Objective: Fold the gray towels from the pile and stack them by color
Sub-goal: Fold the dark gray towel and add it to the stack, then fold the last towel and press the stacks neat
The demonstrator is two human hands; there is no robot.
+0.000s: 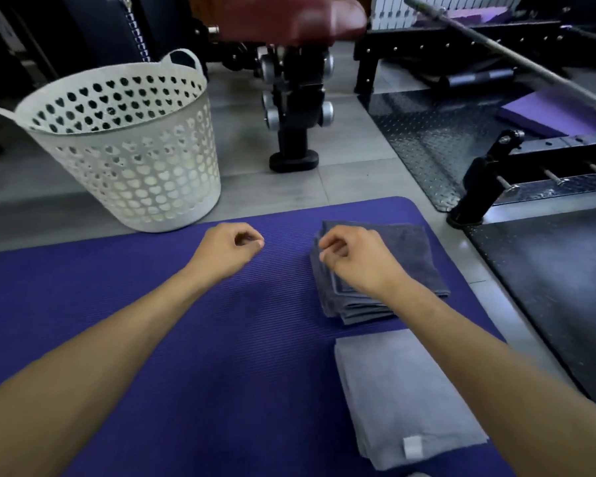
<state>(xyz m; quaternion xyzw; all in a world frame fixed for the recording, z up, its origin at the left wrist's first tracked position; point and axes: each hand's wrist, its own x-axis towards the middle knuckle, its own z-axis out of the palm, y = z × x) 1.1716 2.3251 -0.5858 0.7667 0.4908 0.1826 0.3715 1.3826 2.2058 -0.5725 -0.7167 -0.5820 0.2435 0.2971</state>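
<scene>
Where the gray tiled floor (pixel 351 187) meets the gym gear at the top of the view, a bench with a dark red padded seat (pixel 289 18) stands on a black post, and black diamond-plate flooring (pixel 427 139) spreads to the right under a steel barbell (pixel 510 53) and black frames. Nearer, a purple ribbed exercise mat (pixel 152 339) covers most of the lower view and carries the towels. A white plastic laundry basket (pixel 124 146) pierced with heart-shaped holes stands on the floor just beyond the mat's far left edge; through the holes its inside looks dark, and I cannot tell what lies in it.

On the right side of the mat lie two folded stacks. The light gray towel stack (pixel 403 397) is nearest the person, squared up, with a small white tag (pixel 412 446) at its near edge. Just beyond it, apart by a narrow strip of mat, sits the dark gray towel stack (pixel 410 256), several folded layers showing along its near and left edges.

Both bare forearms reach forward over the mat. The right hand (pixel 351 259) hangs over the left part of the dark stack, fingers loosely curled with thumb and forefinger close together; whether it touches the cloth cannot be told, and nothing shows between its fingers. The left hand (pixel 231 246) hovers over bare mat, well left of the stacks, fingers likewise loosely curled and holding nothing.
</scene>
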